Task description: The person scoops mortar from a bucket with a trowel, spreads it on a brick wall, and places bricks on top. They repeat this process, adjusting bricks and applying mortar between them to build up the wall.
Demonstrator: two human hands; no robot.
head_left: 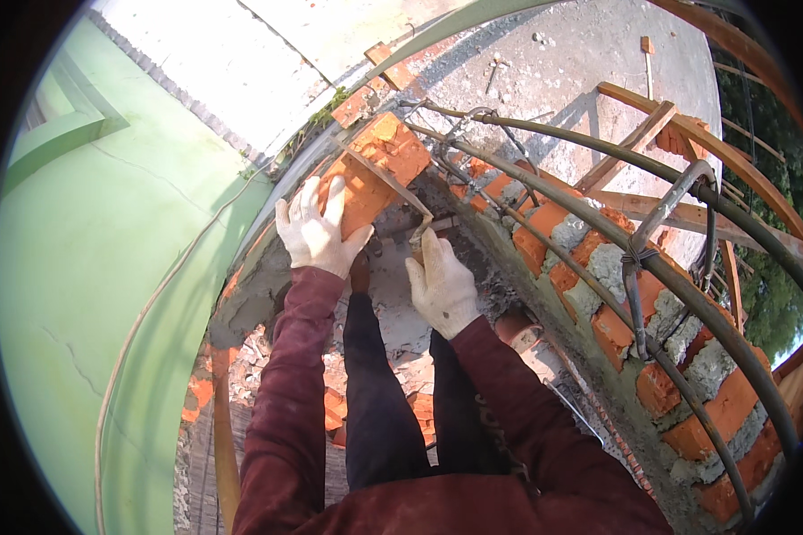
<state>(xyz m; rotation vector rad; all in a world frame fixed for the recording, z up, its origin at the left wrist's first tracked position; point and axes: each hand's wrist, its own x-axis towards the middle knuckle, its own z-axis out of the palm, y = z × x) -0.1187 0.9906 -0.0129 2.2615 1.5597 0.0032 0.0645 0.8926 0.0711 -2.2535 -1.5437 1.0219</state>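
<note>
My left hand, in a whitish work glove, grips the near side of an orange brick on top of the low wall. Its thumb and fingers are spread over the brick. In my right hand, gloved alike, is the handle of a trowel. The trowel's blade appears nearly edge-on and lies across the brick, pointing up and left. More orange brick shows just beyond the blade. Grey mortar coats the wall face below my left wrist.
Steel reinforcing bars tied with bent stirrups run along the right, above a brick-and-mortar wall. A green wall with a hanging cable stands left. Wooden planks lean at upper right. Brick rubble lies around my legs.
</note>
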